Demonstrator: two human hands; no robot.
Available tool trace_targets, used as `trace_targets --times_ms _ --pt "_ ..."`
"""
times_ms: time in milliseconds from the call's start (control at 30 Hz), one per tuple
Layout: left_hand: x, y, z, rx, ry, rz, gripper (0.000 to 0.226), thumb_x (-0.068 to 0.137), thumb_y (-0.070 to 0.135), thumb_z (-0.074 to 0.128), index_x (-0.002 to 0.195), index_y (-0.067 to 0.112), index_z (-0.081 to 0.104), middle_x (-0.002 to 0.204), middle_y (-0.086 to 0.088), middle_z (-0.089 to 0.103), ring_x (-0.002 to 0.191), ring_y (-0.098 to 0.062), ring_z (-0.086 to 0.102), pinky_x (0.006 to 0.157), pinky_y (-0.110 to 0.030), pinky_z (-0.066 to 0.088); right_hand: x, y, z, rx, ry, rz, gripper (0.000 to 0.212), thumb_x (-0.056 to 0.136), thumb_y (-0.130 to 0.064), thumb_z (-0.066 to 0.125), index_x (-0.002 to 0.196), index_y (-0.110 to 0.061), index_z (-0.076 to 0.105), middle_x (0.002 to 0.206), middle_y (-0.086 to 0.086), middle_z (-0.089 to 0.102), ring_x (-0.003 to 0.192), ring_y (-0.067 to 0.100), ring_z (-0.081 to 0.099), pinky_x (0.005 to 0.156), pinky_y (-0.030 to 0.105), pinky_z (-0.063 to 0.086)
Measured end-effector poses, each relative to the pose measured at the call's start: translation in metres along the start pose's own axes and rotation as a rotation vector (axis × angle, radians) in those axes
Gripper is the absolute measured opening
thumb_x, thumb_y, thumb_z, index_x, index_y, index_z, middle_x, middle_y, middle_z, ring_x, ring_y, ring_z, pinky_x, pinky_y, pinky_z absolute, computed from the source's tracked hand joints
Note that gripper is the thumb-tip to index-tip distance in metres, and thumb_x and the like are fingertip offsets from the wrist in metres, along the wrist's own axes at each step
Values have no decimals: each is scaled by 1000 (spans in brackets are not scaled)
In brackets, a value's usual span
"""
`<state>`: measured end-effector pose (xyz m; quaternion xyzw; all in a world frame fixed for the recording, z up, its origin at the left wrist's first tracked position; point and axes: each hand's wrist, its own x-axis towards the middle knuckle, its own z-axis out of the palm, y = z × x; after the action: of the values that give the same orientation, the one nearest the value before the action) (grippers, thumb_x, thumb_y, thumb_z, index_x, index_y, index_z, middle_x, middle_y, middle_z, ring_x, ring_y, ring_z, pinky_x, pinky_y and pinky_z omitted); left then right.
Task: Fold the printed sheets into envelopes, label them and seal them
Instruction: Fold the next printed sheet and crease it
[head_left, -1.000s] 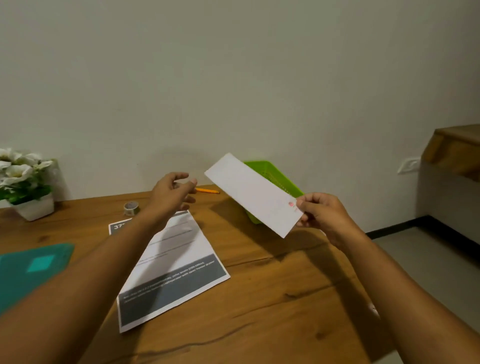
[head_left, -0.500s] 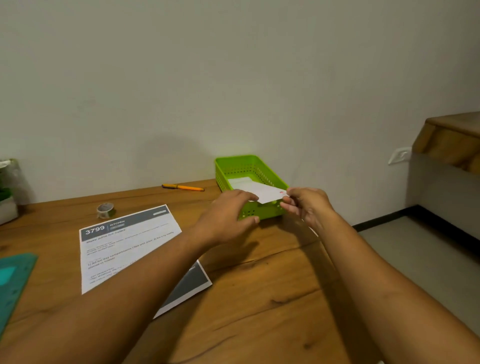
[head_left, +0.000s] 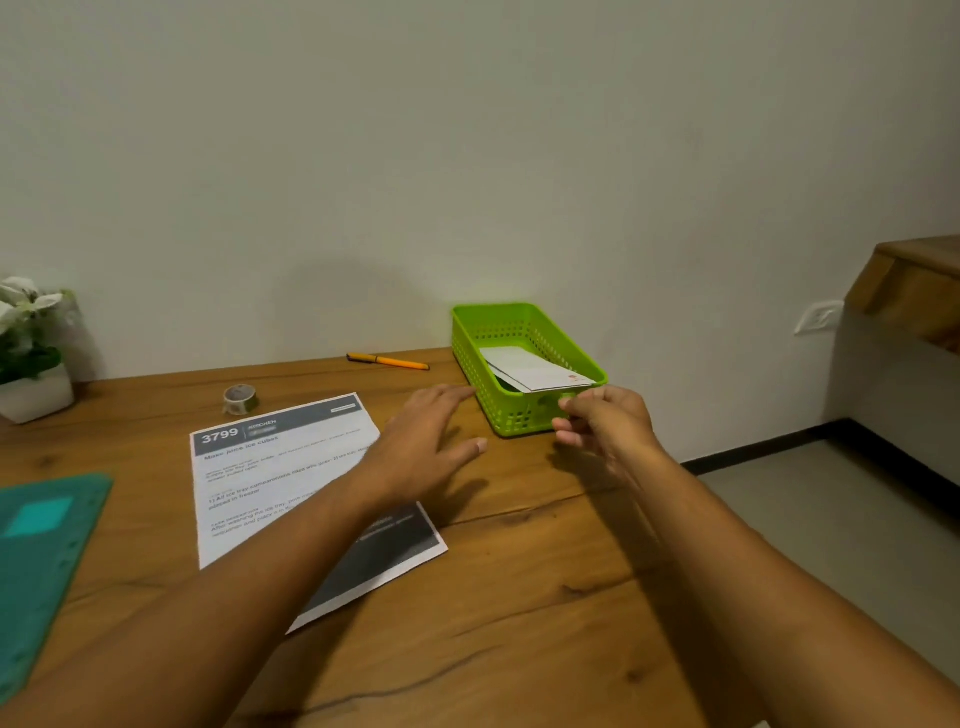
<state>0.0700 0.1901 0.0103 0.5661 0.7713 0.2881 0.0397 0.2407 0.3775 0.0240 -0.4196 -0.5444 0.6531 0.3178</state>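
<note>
This looks like a plain home office corner: a wooden surface (head_left: 519, 597) against a bare painted wall (head_left: 467, 156), with a potted white flower (head_left: 31, 353), a pen (head_left: 387, 361), a tape roll (head_left: 240, 399), a green basket (head_left: 519, 415) and a wall socket (head_left: 818, 317).

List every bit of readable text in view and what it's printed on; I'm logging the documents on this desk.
"3799": white number in the dark header band of the printed sheet.
"KITCHEN": small and blurred, beside the number in the same band.
"Make juice ice cubes": title line under the band.
Body paragraphs on the sheet: too small and blurred to read.
Folded envelope in the green basket: only a small red mark, unreadable.
</note>
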Motion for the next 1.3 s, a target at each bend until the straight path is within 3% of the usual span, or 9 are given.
trace_targets --times_ms 133,267,500,600,733,867,1033,1200,1300 --pt "-47 -54 -23 189 101 -238 68 99 54 56 157 26 37 162 -6 36 150 -25 30 119 -49 29 -29 8 35 -43 -128 -26 19 90 3 74 86 -6 58 70 12 67 59 18 73 52 27 61" --pt "-97 -92 -41 390 -20 -496 72 99 65 44 158 25 32 167 -9 23 155 -29 17 124 -59 14 -57 19 84 -118 -274 -41 17 92 1 72 90 -7 58 71 11 66 59 16 72 52 27 61" --pt "-144 -96 -55 348 -56 -421 68 99 65 33 155 27 36 165 -9 29 152 -27 22 123 -52 18 -95 53 177 -544 -436 -369 14 88 -12 78 81 -16 66 75 9 70 65 15 63 65 37 54" --pt "-147 -105 -65 357 57 -406 56 105 50 36 156 26 36 166 -8 28 153 -27 21 124 -52 19 -109 67 201 -847 -543 -677 10 93 -30 73 99 -23 70 99 -2 72 92 15 65 83 38 55" --pt "-140 -135 -85 437 -81 -454 61 108 47 26 163 22 18 172 -7 10 158 -27 6 126 -54 9 -127 75 222 -1106 -806 -906 60 104 -49 52 152 -14 44 154 8 48 143 23 41 118 41 34" --pt "-145 -147 -80 471 -183 -436 64 108 51 13 165 23 1 173 -1 -1 159 -21 -4 127 -49 -1 -118 89 239 -1311 -938 -912 86 104 -68 30 166 -12 9 174 7 6 160 20 3 131 43 6" --pt "-144 -149 -78 480 -166 -412 64 108 49 13 165 23 0 173 1 -3 159 -19 -6 128 -48 -2 -92 96 243 -1389 -945 -921 98 98 -80 21 166 -13 -1 175 5 -4 160 15 -7 130 44 -1" --pt "-143 -151 -79 467 -195 -426 65 107 53 15 165 25 0 173 2 -2 159 -18 -4 128 -49 0 -26 76 218 -1530 -752 -740 105 92 -87 15 166 -14 -2 174 4 -7 160 18 -7 129 48 -2" --pt "-127 -154 -101 460 -291 -430 74 102 64 35 164 29 13 171 2 12 156 -23 12 125 -51 15 -6 71 204 -1535 -749 -682 104 90 -86 15 167 -17 -1 174 1 -8 160 16 -7 129 48 -2"
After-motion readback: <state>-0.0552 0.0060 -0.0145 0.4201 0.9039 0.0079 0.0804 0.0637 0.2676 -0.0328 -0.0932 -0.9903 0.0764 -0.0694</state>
